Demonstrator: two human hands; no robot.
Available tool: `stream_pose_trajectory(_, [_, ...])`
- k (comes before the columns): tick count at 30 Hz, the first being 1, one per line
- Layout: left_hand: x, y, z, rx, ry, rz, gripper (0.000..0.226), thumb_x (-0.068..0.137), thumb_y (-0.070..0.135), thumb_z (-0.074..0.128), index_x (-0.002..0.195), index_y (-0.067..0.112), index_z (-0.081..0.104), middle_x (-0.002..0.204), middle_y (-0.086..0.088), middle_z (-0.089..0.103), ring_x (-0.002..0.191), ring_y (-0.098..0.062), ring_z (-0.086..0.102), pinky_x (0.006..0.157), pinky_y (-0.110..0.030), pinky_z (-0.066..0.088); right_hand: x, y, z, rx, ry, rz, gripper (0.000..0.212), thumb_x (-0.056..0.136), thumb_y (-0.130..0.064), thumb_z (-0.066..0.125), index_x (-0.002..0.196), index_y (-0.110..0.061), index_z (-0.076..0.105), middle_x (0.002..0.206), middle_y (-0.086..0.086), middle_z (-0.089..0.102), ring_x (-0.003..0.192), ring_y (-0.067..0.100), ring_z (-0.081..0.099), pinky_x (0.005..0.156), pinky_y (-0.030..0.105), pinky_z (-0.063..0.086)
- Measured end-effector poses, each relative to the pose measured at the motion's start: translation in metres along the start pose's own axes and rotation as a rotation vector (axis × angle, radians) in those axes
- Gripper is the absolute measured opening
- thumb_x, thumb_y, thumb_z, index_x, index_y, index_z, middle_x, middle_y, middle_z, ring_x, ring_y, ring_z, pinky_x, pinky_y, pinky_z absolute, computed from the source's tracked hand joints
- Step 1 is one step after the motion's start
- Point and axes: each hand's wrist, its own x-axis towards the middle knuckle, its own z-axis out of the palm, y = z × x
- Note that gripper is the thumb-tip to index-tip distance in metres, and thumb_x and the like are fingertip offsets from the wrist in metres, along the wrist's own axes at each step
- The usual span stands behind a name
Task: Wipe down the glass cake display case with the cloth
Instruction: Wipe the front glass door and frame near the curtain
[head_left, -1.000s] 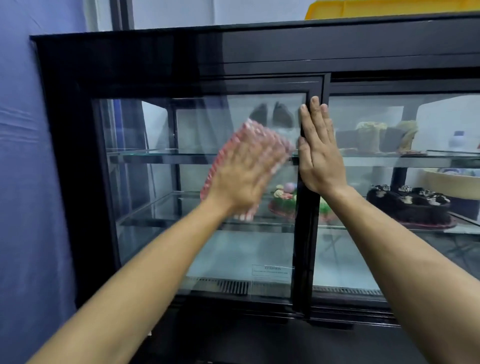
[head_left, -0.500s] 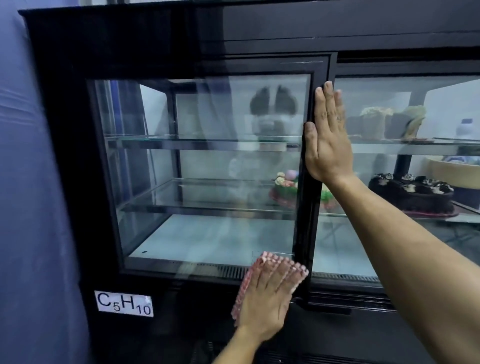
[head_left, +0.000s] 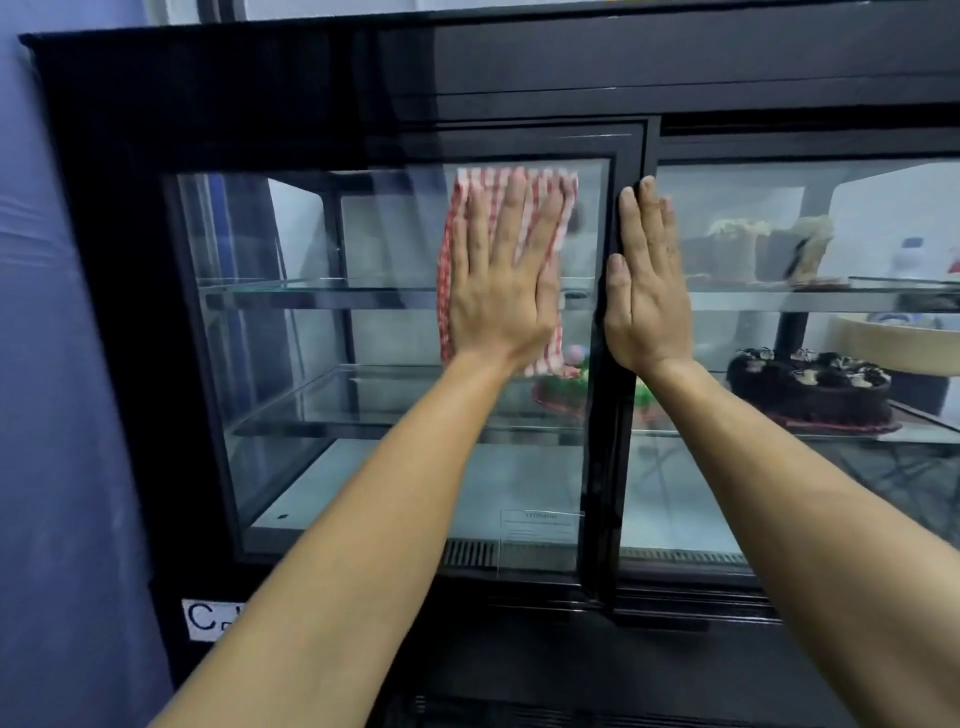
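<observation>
Two flat hands: left hand (head_left: 501, 291) fingers straight, pressing red-checked cloth (head_left: 550, 192) on glass.

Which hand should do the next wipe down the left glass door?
Left. The left hand already presses the checked cloth flat against the left glass door, near its top. The right hand has no cloth; it rests flat on the black centre frame, seemingly steadying the door.
</observation>
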Motion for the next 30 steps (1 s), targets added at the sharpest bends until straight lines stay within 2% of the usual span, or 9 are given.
stream_pose_trajectory(3, [0.032,0.005,-0.002,0.028,0.011,-0.042,0.059,0.108,0.039,0.032,0.166,0.026,0.025,0.174,-0.009,0.017,0.16,-0.038,0.009,0.129,-0.056,0.009,-0.001,-0.001,0.0,0.01,0.014,0.018,0.055,0.111,-0.015,0.032,0.164,-0.005,0.022,0.172,0.018,0.014,0.161,0.022,0.005,0.131,0.049,0.01])
stream_pose_trajectory(5, [0.014,0.017,-0.001,0.016,0.022,-0.04,0.059,0.109,0.037,0.031,0.166,0.025,0.022,0.174,-0.009,0.014,0.161,-0.035,0.007,0.129,-0.055,0.008,-0.001,-0.001,-0.001,0.019,0.002,0.028,0.055,0.111,-0.015,0.032,0.164,-0.004,0.021,0.173,0.018,0.013,0.16,0.019,0.004,0.132,0.045,0.009])
stream_pose_trajectory(9, [-0.116,0.063,0.021,-0.049,-0.061,-0.018,0.066,0.108,0.034,0.035,0.168,0.021,0.011,0.176,-0.006,0.002,0.162,-0.031,-0.002,0.13,-0.054,0.008,0.0,0.0,0.0,0.024,-0.008,0.034,0.056,0.111,-0.019,0.029,0.165,-0.006,0.021,0.173,0.015,0.013,0.161,0.027,0.009,0.132,0.044,0.009])
stream_pose_trajectory(11, [-0.208,0.087,0.037,-0.054,-0.106,-0.113,0.074,0.105,0.036,0.045,0.168,0.022,0.01,0.176,-0.005,0.001,0.162,-0.031,0.0,0.13,-0.052,0.004,-0.001,0.0,-0.001,0.017,-0.01,0.018,0.056,0.111,-0.021,0.028,0.165,-0.008,0.021,0.173,0.014,0.012,0.161,0.027,0.01,0.132,0.047,0.01])
stream_pose_trajectory(13, [-0.279,0.104,0.045,-0.025,-0.176,-0.202,0.075,0.102,0.04,0.043,0.168,0.023,0.011,0.176,-0.006,0.002,0.161,-0.035,0.006,0.128,-0.052,0.002,-0.001,0.0,-0.001,0.012,-0.012,0.019,0.056,0.111,-0.021,0.028,0.165,-0.008,0.021,0.173,0.014,0.012,0.161,0.026,0.01,0.131,0.05,0.013])
stream_pose_trajectory(17, [-0.317,0.098,0.05,0.027,-0.254,-0.187,0.081,0.098,0.044,0.044,0.168,0.024,0.009,0.176,-0.006,0.003,0.161,-0.039,-0.001,0.129,-0.051,0.001,-0.001,0.0,-0.001,0.015,-0.007,0.017,0.055,0.111,-0.02,0.029,0.165,-0.008,0.021,0.173,0.013,0.012,0.161,0.025,0.01,0.131,0.05,0.013])
stream_pose_trajectory(21, [-0.246,0.07,0.045,-0.051,-0.158,-0.01,0.074,0.104,0.041,0.043,0.168,0.027,0.009,0.176,-0.005,0.005,0.16,-0.036,0.016,0.13,-0.052,0.005,-0.003,0.001,-0.001,0.009,-0.009,0.024,0.055,0.111,-0.02,0.03,0.165,-0.01,0.021,0.174,0.012,0.012,0.162,0.023,0.01,0.13,0.051,0.014])
stream_pose_trajectory(25, [-0.115,0.043,0.024,-0.059,-0.008,-0.052,0.067,0.107,0.039,0.038,0.167,0.028,0.008,0.175,-0.005,0.003,0.162,-0.03,0.002,0.131,-0.052,0.0,-0.001,0.002,0.0,0.009,-0.021,0.027,0.056,0.112,-0.019,0.031,0.165,-0.011,0.018,0.174,0.011,0.011,0.162,0.022,0.008,0.131,0.051,0.013])
stream_pose_trajectory(30, [0.025,0.01,0.004,-0.02,0.071,-0.086,0.061,0.109,0.04,0.036,0.166,0.028,0.02,0.175,-0.006,0.013,0.161,-0.037,0.003,0.13,-0.054,0.005,-0.002,0.002,0.0,0.018,-0.016,0.037,0.057,0.111,-0.02,0.032,0.166,-0.013,0.018,0.174,0.008,0.01,0.162,0.021,0.008,0.132,0.044,0.008])
